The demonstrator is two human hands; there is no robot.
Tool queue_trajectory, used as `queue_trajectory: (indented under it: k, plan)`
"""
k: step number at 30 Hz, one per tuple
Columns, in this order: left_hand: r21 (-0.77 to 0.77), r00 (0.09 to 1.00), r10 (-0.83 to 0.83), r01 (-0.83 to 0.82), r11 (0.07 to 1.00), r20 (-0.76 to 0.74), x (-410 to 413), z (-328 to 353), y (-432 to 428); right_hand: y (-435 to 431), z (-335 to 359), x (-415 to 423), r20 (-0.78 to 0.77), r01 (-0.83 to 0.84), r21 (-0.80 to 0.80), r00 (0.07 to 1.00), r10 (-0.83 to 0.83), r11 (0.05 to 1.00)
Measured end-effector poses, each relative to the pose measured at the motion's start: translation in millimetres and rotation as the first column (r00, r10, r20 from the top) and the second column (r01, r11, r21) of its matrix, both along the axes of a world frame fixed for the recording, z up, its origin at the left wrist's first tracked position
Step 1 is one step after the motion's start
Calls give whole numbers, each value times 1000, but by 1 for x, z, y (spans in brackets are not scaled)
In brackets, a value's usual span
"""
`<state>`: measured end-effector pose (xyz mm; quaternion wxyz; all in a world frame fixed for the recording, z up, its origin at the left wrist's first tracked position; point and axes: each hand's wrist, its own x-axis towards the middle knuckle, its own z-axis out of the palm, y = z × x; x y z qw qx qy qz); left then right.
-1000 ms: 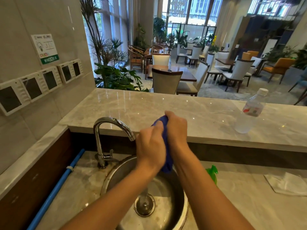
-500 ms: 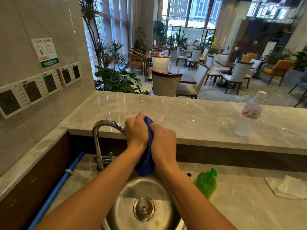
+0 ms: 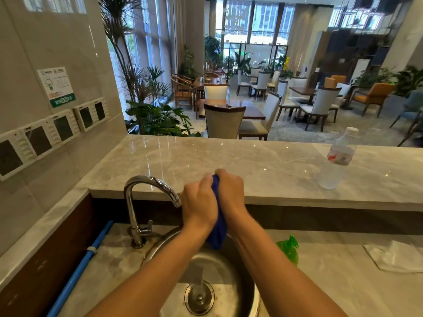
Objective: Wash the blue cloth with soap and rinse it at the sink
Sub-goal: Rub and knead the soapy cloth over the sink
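Head view: my 2 hands are pressed together over the sink (image 3: 233, 291) with the cloth (image 3: 218, 227) bunched between them. My left hand (image 3: 200, 203) curls round one side of it, my right hand (image 3: 231, 195) round the other, knuckles up. Only a blue wedge shows between the palms, plus a tail hanging below my wrists toward the basin. The tap (image 3: 151, 188) spout ends just left of my left hand, almost touching it. I cannot tell for sure whether water runs from it, though a thin stream seems to fall below the cloth onto the drain (image 3: 199, 297).

I judge this to be the scrubbing or wringing step: the cloth is being worked between the palms, not held open under the spout. Whether soap is already in it I cannot tell. No lather shows.

The green bottle (image 3: 288, 249) stands just right of my right forearm, partly hidden by it. A white tissue (image 3: 396, 257) lies farther right on the counter (image 3: 332, 294). A clear bottle (image 3: 336, 159) stands well off to the right on the raised ledge (image 3: 263, 165) beyond my hands.

Next, I would need to shift the bundle left under the spout, loosen my grip so water gets through the folds, then squeeze again over the basin. The cloth looks soft and soaked, so it should drip freely.
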<state>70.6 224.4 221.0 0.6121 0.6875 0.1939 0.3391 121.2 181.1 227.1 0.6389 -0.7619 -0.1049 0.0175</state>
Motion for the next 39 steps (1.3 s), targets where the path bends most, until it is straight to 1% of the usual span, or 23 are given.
queue_trajectory:
  k: [2, 4, 5, 7, 9, 11, 13, 14, 16, 18, 21, 22, 23, 24, 25, 27, 28, 30, 32, 33, 35, 37, 39]
  plan:
    - [-102, 996, 92, -94, 990, -19, 15, 4, 20, 3, -10, -23, 81, -36, -60, 996, 41, 998]
    - [-191, 992, 123, -117, 975, 18, 20, 7, 28, 4, -9, -39, 40, -77, 68, 996, 74, 995]
    - [-191, 994, 94, -81, 978, 60, 17, 6, 23, 3, -7, -31, 22, -64, 86, 998, 62, 994]
    - [-103, 992, 12, 2, 995, 128, 8, -1, 5, 0, 3, -4, 0, -16, 104, 1000, 16, 994]
    - [-53, 991, -37, 44, 998, 125, 5, 4, 3, 1, 8, 2, 35, -9, 80, 999, 6, 997]
    - [-117, 992, 66, -53, 992, 108, 20, 15, 22, 6, 4, -14, 114, -58, 46, 992, 53, 997]
    - [-226, 984, 138, -109, 968, 116, 25, 23, 32, 8, 6, -26, 131, -130, 82, 984, 118, 988]
    - [-242, 983, 113, -76, 967, 144, 22, 22, 27, 7, 8, -18, 129, -120, 67, 985, 110, 991]
    - [-152, 980, -3, 34, 988, 201, 9, 16, 5, 1, 19, 8, 96, -53, -1, 994, 53, 999]
    - [-77, 980, -57, 73, 994, 192, 0, 18, -5, -3, 24, 14, 59, -67, 12, 996, 66, 998]
    - [-156, 982, 144, -124, 980, 121, 17, 40, 23, 5, 12, -22, 14, -141, 93, 990, 140, 986]
    - [-191, 979, 168, -144, 971, 113, 20, 44, 28, 8, 11, -28, 10, -147, 142, 989, 147, 979]
    - [-207, 980, 149, -119, 971, 134, 19, 43, 26, 9, 12, -24, 10, -138, 150, 990, 138, 979]
    - [-199, 978, 101, -64, 978, 183, 16, 38, 18, 6, 19, -14, 22, -107, 102, 994, 105, 989]
    - [-165, 974, 37, 0, 986, 222, 12, 31, 7, 1, 27, -1, 25, -64, 46, 998, 63, 997]
    - [-93, 970, -77, 100, 991, 229, 2, 27, -6, -6, 34, 16, 51, -11, 39, 999, 9, 999]
    - [-89, 977, -73, 93, 992, 202, 5, 32, -1, -6, 32, 11, 45, -29, 69, 999, 26, 997]
    - [-146, 988, 62, -41, 988, 140, 21, 45, 19, 1, 24, -16, 27, -58, 129, 998, 55, 990]
    - [-225, 984, 128, -99, 969, 121, 28, 50, 29, 5, 19, -29, 78, -111, 177, 992, 98, 978]
    - [-233, 986, 104, -71, 970, 133, 25, 47, 24, 4, 21, -23, 95, -102, 158, 992, 88, 982]
    - [-173, 982, -2, 36, 984, 189, 14, 33, -1, -6, 33, 1, 89, -8, 121, 996, -3, 993]
    - [-141, 977, -77, 106, 984, 198, 5, 32, -13, -14, 35, 11, 94, -6, 56, 996, 1, 998]
    - [-229, 989, 31, 3, 973, 146, 16, 44, 4, -12, 25, -9, 70, -77, 68, 995, 72, 995]
